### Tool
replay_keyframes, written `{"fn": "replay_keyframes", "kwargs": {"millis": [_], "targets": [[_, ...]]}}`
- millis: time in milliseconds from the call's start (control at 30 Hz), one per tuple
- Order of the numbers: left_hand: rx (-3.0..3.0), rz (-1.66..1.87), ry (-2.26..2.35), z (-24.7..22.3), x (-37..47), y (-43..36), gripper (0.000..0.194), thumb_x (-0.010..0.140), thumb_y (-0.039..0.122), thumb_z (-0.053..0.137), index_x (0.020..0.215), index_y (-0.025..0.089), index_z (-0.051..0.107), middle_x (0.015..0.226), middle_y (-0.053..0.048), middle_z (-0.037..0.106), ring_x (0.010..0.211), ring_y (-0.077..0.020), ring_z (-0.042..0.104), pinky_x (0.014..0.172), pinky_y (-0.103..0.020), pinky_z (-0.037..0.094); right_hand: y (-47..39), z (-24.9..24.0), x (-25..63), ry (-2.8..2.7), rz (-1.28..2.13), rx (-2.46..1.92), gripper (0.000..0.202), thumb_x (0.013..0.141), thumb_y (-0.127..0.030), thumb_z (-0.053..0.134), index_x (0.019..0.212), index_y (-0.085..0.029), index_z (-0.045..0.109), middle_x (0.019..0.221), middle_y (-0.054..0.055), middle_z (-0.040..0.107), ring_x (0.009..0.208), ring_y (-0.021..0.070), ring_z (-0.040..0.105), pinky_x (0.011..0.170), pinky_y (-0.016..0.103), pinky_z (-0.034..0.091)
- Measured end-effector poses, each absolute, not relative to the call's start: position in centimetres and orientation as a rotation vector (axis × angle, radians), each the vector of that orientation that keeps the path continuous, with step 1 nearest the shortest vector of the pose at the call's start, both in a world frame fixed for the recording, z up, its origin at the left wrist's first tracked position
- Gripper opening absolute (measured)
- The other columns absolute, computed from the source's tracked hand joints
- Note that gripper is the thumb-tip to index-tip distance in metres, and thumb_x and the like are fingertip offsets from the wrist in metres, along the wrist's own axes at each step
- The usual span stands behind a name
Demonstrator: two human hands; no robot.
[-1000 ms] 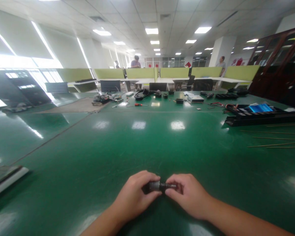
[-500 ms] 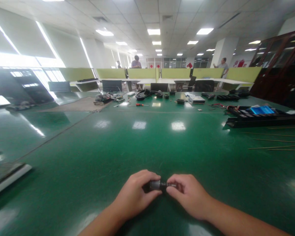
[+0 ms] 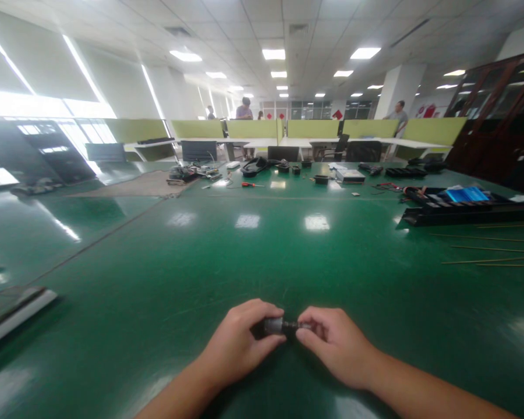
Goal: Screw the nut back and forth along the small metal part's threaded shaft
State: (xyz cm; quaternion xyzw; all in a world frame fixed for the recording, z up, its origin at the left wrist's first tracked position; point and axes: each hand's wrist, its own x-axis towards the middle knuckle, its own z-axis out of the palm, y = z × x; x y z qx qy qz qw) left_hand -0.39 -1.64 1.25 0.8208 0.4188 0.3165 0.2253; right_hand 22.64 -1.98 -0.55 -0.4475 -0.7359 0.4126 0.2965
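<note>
A small dark cylindrical part (image 3: 274, 326) with a grey body lies sideways between my hands, just above or on the green table (image 3: 262, 262). My left hand (image 3: 244, 340) grips its thick body between thumb and fingers. From its right side a thin ridged shaft (image 3: 290, 327) sticks out. My right hand (image 3: 332, 343) pinches the far end of that shaft with thumb and forefinger. Its tip is partly hidden by the fingers.
An orange screwdriver (image 3: 250, 184), small black boxes (image 3: 321, 180) and a white box (image 3: 350, 176) lie at the back. Black trays (image 3: 445, 215) and thin rods (image 3: 489, 247) are on the right. A panel (image 3: 21, 314) is at left. People stand beyond the partitions.
Both hands and the part stay nearly in place, with the left hand and part slightly further left. In the background, the people have shifted a little.
</note>
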Motion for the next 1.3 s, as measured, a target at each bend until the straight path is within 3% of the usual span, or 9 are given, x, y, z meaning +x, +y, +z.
{"fn": "replay_keyframes", "kwargs": {"millis": [1300], "targets": [[2.308,0.893,1.165,1.57,-0.86,-1.48,0.024,0.079,0.018,0.075,0.102,0.022,0.070,0.095,-0.003,0.073,0.086,-0.0180,0.068,0.079,-0.028,0.052,-1.87,-0.85,22.82,-1.963,1.077,-1.148,0.023,0.092,-0.033,0.058,0.080,-0.016,0.068,0.062,-0.004,0.052,0.058,0.0113,0.046,0.057,0.023,0.031]]}}
